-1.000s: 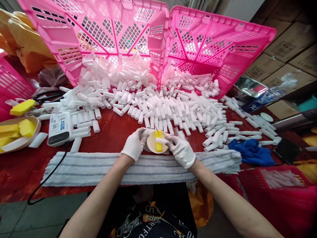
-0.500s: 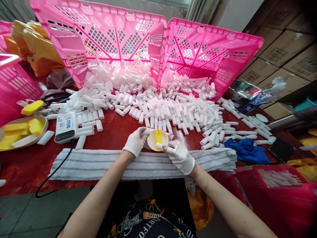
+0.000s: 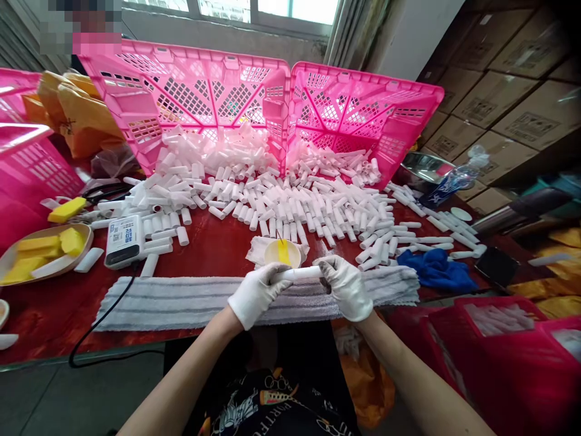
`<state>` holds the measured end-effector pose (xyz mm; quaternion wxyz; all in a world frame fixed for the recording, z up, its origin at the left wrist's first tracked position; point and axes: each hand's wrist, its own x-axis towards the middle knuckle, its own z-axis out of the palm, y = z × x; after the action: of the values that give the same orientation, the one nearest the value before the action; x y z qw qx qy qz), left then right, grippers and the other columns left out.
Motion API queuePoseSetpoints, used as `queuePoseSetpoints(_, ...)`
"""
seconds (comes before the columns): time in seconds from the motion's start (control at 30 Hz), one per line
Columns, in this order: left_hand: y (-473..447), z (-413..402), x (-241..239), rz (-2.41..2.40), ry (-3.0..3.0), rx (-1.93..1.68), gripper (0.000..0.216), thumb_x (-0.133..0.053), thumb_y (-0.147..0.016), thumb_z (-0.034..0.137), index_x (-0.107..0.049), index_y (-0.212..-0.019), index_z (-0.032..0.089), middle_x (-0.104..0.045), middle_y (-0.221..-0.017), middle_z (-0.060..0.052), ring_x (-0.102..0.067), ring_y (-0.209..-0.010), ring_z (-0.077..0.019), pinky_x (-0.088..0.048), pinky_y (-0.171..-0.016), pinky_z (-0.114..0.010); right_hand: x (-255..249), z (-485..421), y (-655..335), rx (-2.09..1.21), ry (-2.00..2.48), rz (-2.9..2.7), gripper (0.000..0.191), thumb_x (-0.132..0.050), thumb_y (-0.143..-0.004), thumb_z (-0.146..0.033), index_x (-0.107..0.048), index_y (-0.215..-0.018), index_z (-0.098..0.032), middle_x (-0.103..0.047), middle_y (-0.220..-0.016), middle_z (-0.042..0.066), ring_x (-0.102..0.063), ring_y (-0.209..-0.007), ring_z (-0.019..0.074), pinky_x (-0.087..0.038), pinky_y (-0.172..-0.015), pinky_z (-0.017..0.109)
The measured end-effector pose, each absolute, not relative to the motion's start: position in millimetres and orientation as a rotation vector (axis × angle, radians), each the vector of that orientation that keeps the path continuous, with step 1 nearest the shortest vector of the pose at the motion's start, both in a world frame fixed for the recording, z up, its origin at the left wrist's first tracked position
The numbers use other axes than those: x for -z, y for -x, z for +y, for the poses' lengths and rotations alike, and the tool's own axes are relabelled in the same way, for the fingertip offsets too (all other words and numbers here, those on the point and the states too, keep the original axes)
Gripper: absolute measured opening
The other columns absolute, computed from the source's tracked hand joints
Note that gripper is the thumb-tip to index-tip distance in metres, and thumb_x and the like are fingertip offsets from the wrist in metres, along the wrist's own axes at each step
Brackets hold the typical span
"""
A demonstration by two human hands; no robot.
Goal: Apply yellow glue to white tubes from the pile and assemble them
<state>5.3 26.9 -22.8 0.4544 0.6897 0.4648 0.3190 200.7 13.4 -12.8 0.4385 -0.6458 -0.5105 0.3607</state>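
now the white tube (image 3: 297,274) lies crosswise in the lower middle of the frame, above the striped towel (image 3: 181,300) and clear of the small dish (image 3: 272,249). a second ago, and half a second ago too, both gloved hands were up at that dish: the right held the tube's end onto the yellow sponge (image 3: 284,251) standing in it, and the left steadied the rim. since then both hands have drawn back toward the body, the left has let go of the dish, and the tube has turned from pointing into the dish to lying level. by my reading, this piece is done touching the sponge and is now being handled at its two ends.

the left hand (image 3: 256,295) comes in from the lower left, wrist low, palm turned inward, its fingertips closed round the tube's left end. the right hand (image 3: 347,287) comes in from the lower right and grips the other end from above with thumb and fingers, knuckles up. so the hands are apart, joined only by the tube clamped between them; both forearms run up from the bottom edge.

just beyond the dish, across the middle of the frame, spreads the loose pile of tubes (image 3: 290,200), spilling from two tipped pink crates (image 3: 204,103) at the upper centre. a blue cloth (image 3: 436,269) lies at the right.
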Motion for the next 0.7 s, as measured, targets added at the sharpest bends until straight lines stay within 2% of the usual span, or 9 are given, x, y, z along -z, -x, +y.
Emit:
queuePoseSetpoints(0.1, -5.1, 22.7, 14.1, 1.121, -1.695, -0.714, 0.034, -0.054, -0.077, 0.044, -0.059, -0.098, 0.018, -0.065, -0.087, -0.003, -0.059, -0.078, -0.0152, -0.047, -0.070, -0.025, 8.6, 6.1, -198.6, -0.721, 1.635, -1.409, 0.031, -0.051, -0.079, -0.044, -0.061, -0.075, -0.015, -0.059, -0.060, 0.001, -0.055, -0.054, 0.0120, -0.041, -0.049, 0.022)
queuePoseSetpoints(0.17, -7.1, 19.5, 10.7, 1.103, -1.650, -0.652, 0.037, -0.046, -0.080, 0.050, -0.059, -0.088, 0.016, -0.062, -0.074, -0.002, -0.055, -0.066, -0.0132, -0.043, -0.059, -0.023, 6.3, -1.3, -196.6, -0.536, 1.588, -1.621, 0.024, -0.051, -0.080, -0.038, -0.061, -0.073, -0.016, -0.062, -0.065, 0.001, -0.057, -0.058, 0.0118, -0.042, -0.054, 0.021)
queuePoseSetpoints(0.27, -16.9, 11.2, 13.9, 1.135, -1.436, -0.549, 0.049, -0.033, -0.082, 0.058, -0.049, -0.062, 0.016, -0.047, -0.051, 0.002, -0.040, -0.047, -0.0091, -0.032, -0.045, -0.022, 4.4, -12.9, -190.3, -0.083, 1.344, -2.037, 0.027, -0.046, -0.080, -0.030, -0.056, -0.058, -0.018, -0.056, -0.053, 0.001, -0.050, -0.048, 0.0102, -0.036, -0.049, 0.022)
queuePoseSetpoints(0.33, -26.8, 4.0, 20.9, 1.143, -1.276, -0.483, 0.052, -0.028, -0.082, 0.060, -0.040, -0.054, 0.018, -0.038, -0.045, 0.003, -0.032, -0.042, -0.0078, -0.027, -0.042, -0.022, 5.1, -19.0, -184.0, 0.233, 1.198, -2.165, 0.033, -0.041, -0.080, -0.026, -0.051, -0.050, -0.019, -0.049, -0.046, 0.001, -0.043, -0.044, 0.0103, -0.031, -0.048, 0.024)
queuePoseSetpoints(0.4, -37.0, -3.6, 27.8, 1.170, -1.239, -0.499, 0.051, -0.027, -0.082, 0.059, -0.036, -0.052, 0.019, -0.039, -0.045, 0.003, -0.033, -0.042, -0.0084, -0.028, -0.044, -0.023, 7.7, -23.5, -177.6, 0.367, 1.185, -2.157, 0.034, -0.037, -0.081, -0.022, -0.048, -0.048, -0.019, -0.047, -0.043, 0.001, -0.041, -0.043, 0.0101, -0.029, -0.048, 0.025)
queuePoseSetpoints(0.47, -45.9, -11.4, 30.9, 1.287, -1.322, -0.620, 0.050, -0.026, -0.084, 0.055, -0.039, -0.053, 0.018, -0.046, -0.049, 0.000, -0.041, -0.047, -0.0107, -0.033, -0.048, -0.024, 11.7, -27.0, -172.6, 0.333, 1.278, -2.090, 0.034, -0.036, -0.081, -0.019, -0.046, -0.049, -0.019, -0.047, -0.043, 0.000, -0.040, -0.041, 0.0094, -0.029, -0.048, 0.024)
queuePoseSetpoints(0.57, -54.4, -22.6, 26.3, 1.444, -1.524, -0.785, 0.048, -0.026, -0.088, 0.048, -0.051, -0.060, 0.017, -0.057, -0.058, -0.004, -0.052, -0.056, -0.0140, -0.038, -0.056, -0.026, 17.8, -32.2, -173.7, 0.127, 1.557, -1.907, 0.034, -0.033, -0.085, -0.020, -0.045, -0.053, -0.018, -0.048, -0.044, -0.001, -0.043, -0.039, 0.0081, -0.029, -0.045, 0.022)
queuePoseSetpoints(0.7, -48.1, -22.2, 21.3, 1.251, -1.814, -0.792, 0.036, -0.034, -0.088, 0.041, -0.062, -0.081, 0.019, -0.065, -0.078, -0.005, -0.060, -0.074, -0.0161, -0.045, -0.070, -0.027, 17.8, -45.2, -206.5, -0.213, 1.873, -1.831, 0.035, -0.030, -0.088, -0.028, -0.048, -0.060, -0.019, -0.051, -0.047, -0.003, -0.047, -0.040, 0.0078, -0.031, -0.043, 0.020)
